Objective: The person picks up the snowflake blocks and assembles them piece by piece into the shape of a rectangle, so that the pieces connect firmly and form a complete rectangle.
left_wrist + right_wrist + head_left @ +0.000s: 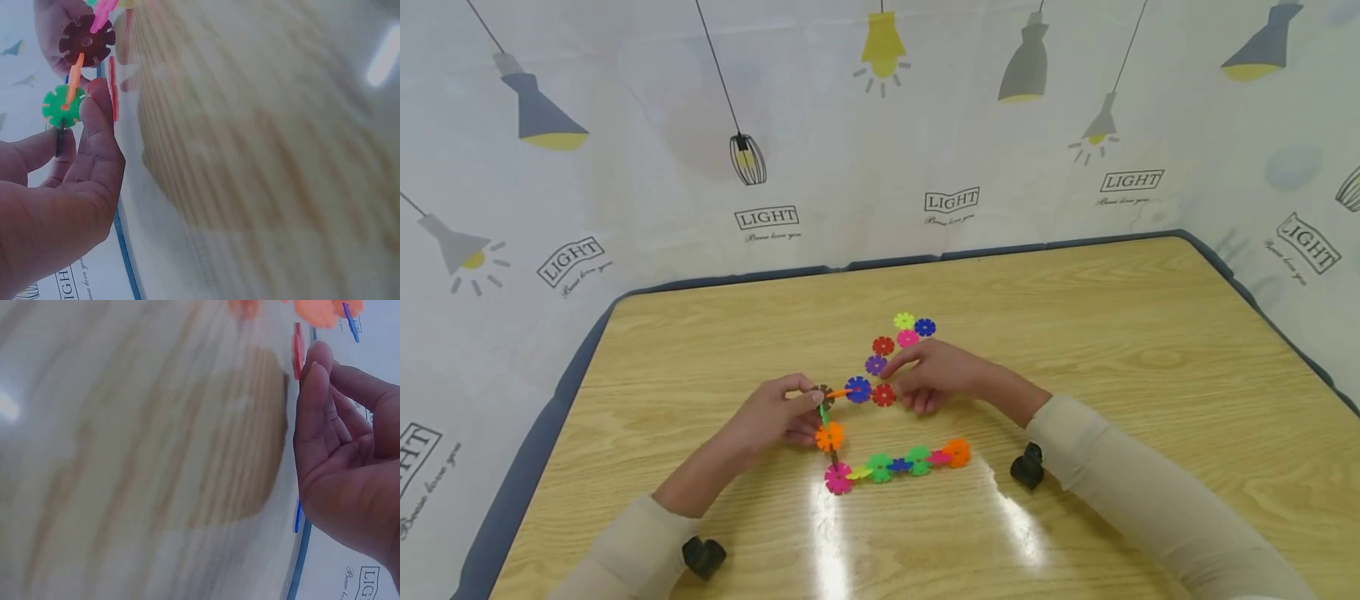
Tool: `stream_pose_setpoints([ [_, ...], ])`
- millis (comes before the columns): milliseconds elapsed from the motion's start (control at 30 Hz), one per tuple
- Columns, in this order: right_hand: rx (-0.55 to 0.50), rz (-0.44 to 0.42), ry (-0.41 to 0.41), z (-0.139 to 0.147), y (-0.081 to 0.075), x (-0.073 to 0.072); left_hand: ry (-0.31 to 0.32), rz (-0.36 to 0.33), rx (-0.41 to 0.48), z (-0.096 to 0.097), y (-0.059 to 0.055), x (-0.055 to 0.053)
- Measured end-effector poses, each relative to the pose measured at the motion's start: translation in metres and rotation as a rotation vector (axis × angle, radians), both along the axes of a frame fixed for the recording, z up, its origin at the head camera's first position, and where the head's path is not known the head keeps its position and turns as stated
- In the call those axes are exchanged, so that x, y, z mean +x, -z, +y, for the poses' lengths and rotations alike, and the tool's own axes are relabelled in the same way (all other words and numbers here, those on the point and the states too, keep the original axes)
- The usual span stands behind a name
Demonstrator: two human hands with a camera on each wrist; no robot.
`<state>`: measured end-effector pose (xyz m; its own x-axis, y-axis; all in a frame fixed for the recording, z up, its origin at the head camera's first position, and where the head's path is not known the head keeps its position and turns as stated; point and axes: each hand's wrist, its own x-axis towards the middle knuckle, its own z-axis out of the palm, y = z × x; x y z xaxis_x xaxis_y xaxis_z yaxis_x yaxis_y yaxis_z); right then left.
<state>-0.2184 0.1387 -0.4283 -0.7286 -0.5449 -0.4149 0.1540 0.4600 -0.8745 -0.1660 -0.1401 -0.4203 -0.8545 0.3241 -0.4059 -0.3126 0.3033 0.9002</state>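
A chain of notched plastic discs point(880, 468), in several colours, bends in an open-sided shape on the wooden table. At its upper left corner my left hand point(778, 410) pinches a brown disc point(827, 399) between thumb and fingers; the left wrist view shows that disc edge-on as a dark disc point(60, 140). An orange disc point(838, 393) links it to a blue disc point(858, 389). Right beside the blue one lies a red disc point(883, 395). My right hand point(936, 377) hovers by the red disc and a purple disc point(876, 365), fingers loosely bent, holding nothing.
Beyond the right hand lie loose discs: a dark red disc point(883, 345), a pink disc point(907, 338), a yellow disc point(904, 320) and a blue one. Black wrist-worn devices point(703, 557) sit at both sleeves. A lamp-printed cloth point(850, 167) surrounds the table point(1112, 333).
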Motion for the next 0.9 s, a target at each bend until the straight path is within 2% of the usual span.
stream_pose_setpoints([
  [167,0.064,0.043,-0.019,-0.008,0.002,0.003,-0.013,-0.012,-0.003,-0.001,0.001,-0.001],
  [333,0.160,0.125,-0.025,-0.016,0.002,0.006,-0.030,-0.007,0.005,0.000,0.000,-0.002],
  [600,0.245,0.126,-0.013,-0.020,-0.002,0.007,-0.032,-0.005,0.045,0.004,-0.003,-0.001],
  [733,0.254,0.135,-0.025,-0.014,-0.001,0.005,-0.030,0.001,0.056,0.006,-0.003,-0.002],
  [900,0.194,0.126,-0.040,-0.004,-0.002,0.004,-0.023,-0.010,0.079,0.008,-0.003,-0.002],
])
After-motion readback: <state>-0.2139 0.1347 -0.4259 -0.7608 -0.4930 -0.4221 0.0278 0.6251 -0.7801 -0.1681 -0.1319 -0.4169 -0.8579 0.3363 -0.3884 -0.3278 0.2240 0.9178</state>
